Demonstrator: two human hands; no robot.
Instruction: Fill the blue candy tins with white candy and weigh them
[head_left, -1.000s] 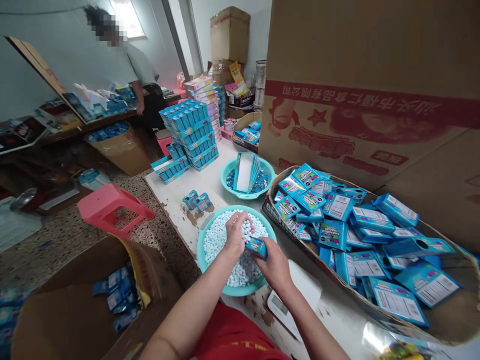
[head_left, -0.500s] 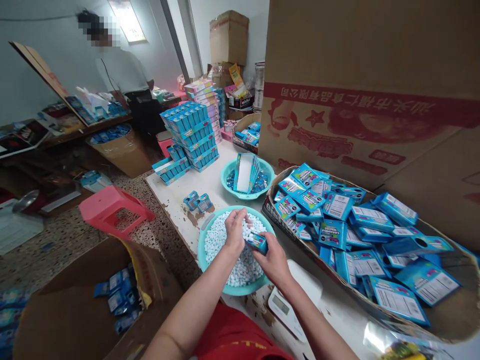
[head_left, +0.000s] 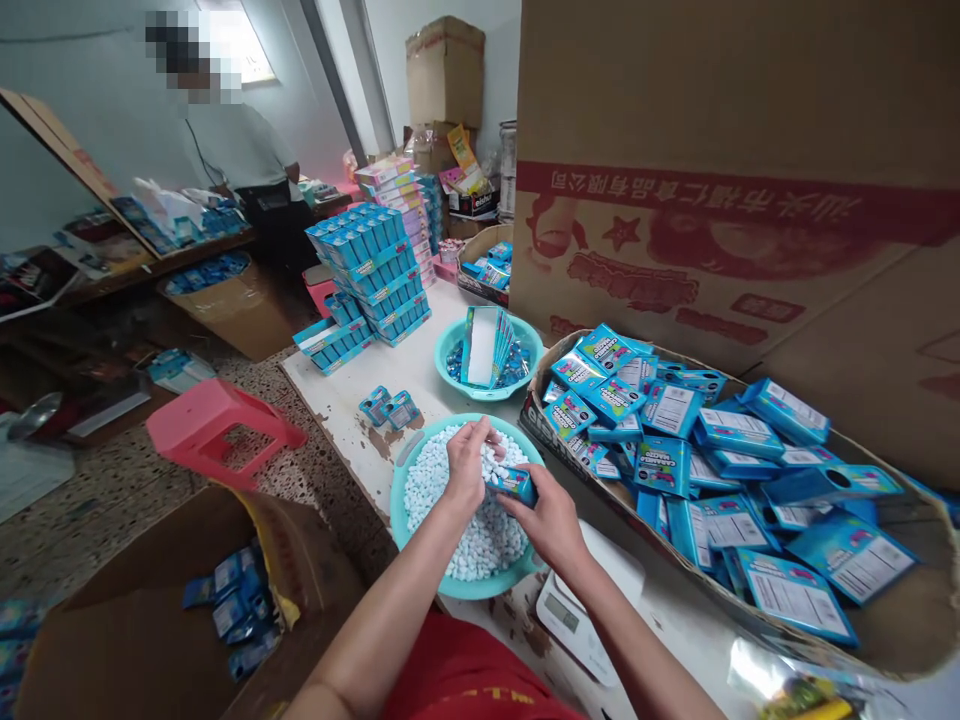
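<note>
Over a turquoise basin (head_left: 397, 500) heaped with small white candies (head_left: 480, 555), my left hand (head_left: 469, 465) is cupped around a handful of the same candies, its fingers curled. My right hand (head_left: 553, 520) grips a small blue candy box (head_left: 517, 485) lying on its side, with its open end turned toward the left hand. White pieces sit at that opening, between the box and my left fingers. The inside of the box is mostly hidden. Below my right forearm is a white scale (head_left: 574, 610) with a small display.
A long carton (head_left: 930, 610) of blue boxes lies to the right. Behind the basin stand a second turquoise bowl (head_left: 442, 375), two small blue packs (head_left: 390, 408) and stacked display trays (head_left: 371, 270). A pink stool (head_left: 217, 430), an open carton (head_left: 315, 560) and a standing person (head_left: 251, 150) are leftward.
The view has shifted slightly, with most things a little further left. Both hands keep their hold over the basin, and the blue box remains beside my left hand.
</note>
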